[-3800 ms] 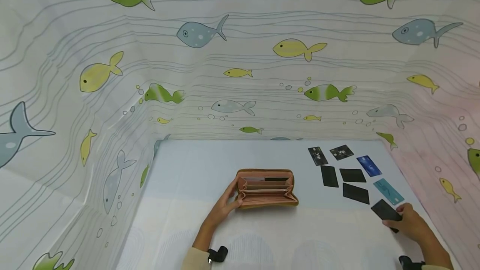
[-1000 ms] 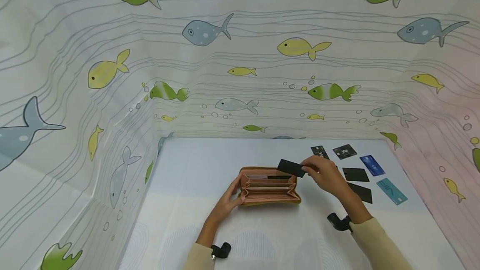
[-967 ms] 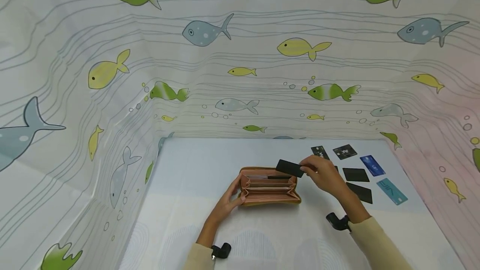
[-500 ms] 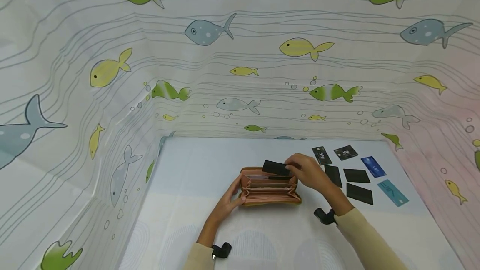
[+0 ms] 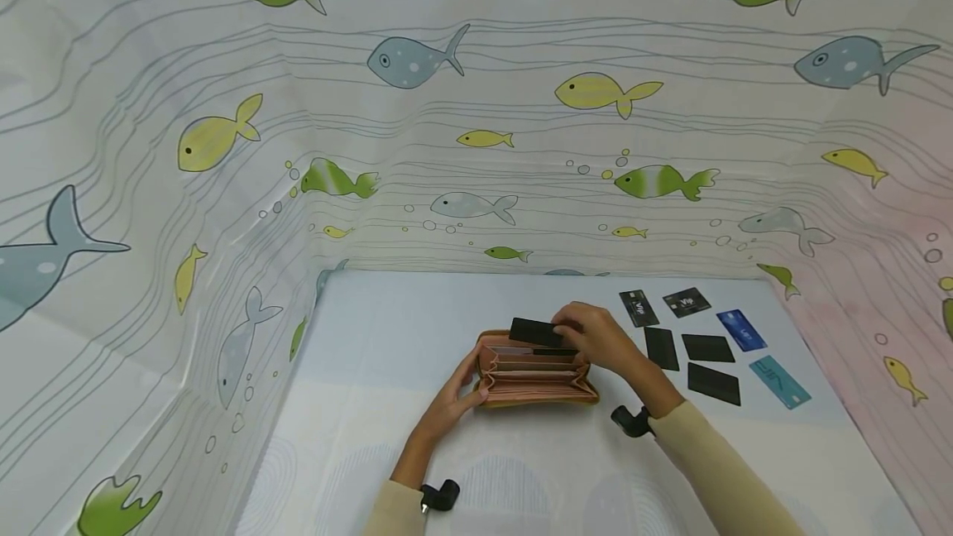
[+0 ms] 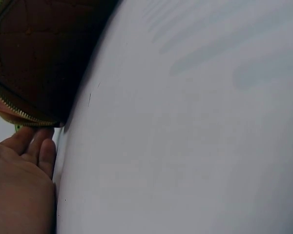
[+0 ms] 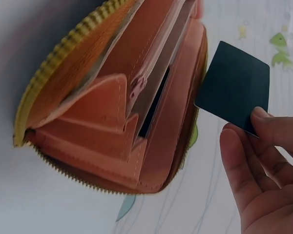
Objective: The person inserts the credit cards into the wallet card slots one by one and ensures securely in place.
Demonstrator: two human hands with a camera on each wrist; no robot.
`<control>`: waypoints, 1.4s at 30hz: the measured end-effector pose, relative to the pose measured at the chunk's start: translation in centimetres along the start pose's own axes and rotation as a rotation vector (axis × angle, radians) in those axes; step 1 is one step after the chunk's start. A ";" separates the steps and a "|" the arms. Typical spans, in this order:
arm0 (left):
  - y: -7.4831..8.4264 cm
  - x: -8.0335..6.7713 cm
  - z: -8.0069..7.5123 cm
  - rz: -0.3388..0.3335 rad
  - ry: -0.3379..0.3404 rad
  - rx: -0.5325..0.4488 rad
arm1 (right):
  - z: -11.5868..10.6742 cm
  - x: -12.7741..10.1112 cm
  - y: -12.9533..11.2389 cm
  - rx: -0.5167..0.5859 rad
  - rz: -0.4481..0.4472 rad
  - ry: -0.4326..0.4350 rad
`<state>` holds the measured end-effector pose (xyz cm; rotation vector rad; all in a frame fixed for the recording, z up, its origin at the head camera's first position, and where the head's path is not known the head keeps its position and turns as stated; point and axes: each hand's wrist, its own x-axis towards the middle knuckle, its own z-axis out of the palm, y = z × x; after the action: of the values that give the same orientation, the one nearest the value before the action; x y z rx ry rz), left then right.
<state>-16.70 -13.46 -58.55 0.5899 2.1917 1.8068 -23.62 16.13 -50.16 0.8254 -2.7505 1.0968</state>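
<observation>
An unzipped wallet (image 5: 532, 395) with a peach-pink interior stands on the table, its pleated compartments facing up. My left hand (image 5: 447, 408) grips its left end, thumb at the front and fingers round the back. In the left wrist view the quilted brown outside of the wallet (image 6: 34, 53) rises above the left hand (image 6: 24, 175). My right hand (image 5: 596, 339) pinches a black card (image 5: 532, 332) by its right end, over the wallet's back rim. The right wrist view has this card (image 7: 234, 85) outside the zipped edge, between thumb and fingertips. Another dark card (image 7: 154, 105) sits inside a slot.
Several cards lie flat at the right: two black VIP cards (image 5: 687, 302), a blue card (image 5: 741, 330), a teal card (image 5: 779, 381) and several plain black ones (image 5: 713, 384). A fish-patterned sheet (image 5: 476, 176) rises behind the white table (image 5: 357, 354) and along both sides.
My right hand has picked up the black card nearest the front right and carried it left to the wallet. Lately it slides further left along the back rim. My left hand keeps its grip.
</observation>
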 end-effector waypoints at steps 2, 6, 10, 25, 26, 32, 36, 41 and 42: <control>-0.1 0.1 0.0 0.009 0.000 0.006 | 0.3 0.3 -0.1 0.004 -0.010 -0.003; -1.7 0.3 0.3 -0.004 0.035 0.001 | 0.8 0.7 -0.4 0.011 -0.017 -0.010; -3.6 0.4 0.7 -0.009 0.073 0.001 | 1.2 1.2 -0.4 -0.007 -0.021 -0.014; -4.3 0.6 0.4 0.013 0.059 -0.010 | 2.8 2.1 -0.4 -0.037 -0.004 -0.020; -3.7 0.5 0.4 0.009 0.050 -0.006 | 2.9 2.1 -0.3 -0.040 -0.003 -0.022; -1.2 0.2 0.1 -0.001 0.016 0.004 | 3.6 2.3 -0.2 -0.053 0.003 -0.029; -3.4 0.5 0.4 0.019 0.051 0.006 | 3.9 2.4 -0.2 -0.055 0.006 -0.021; -4.6 0.8 0.5 0.032 0.070 0.010 | 4.3 2.4 -0.1 -0.063 0.014 -0.021; -4.5 0.8 0.5 0.030 0.072 0.011 | 4.3 2.4 -0.1 -0.067 0.015 -0.024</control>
<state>-17.88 -13.36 -63.04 0.5722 2.2521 1.8602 -25.09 12.15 -52.72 0.8154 -2.8009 0.9972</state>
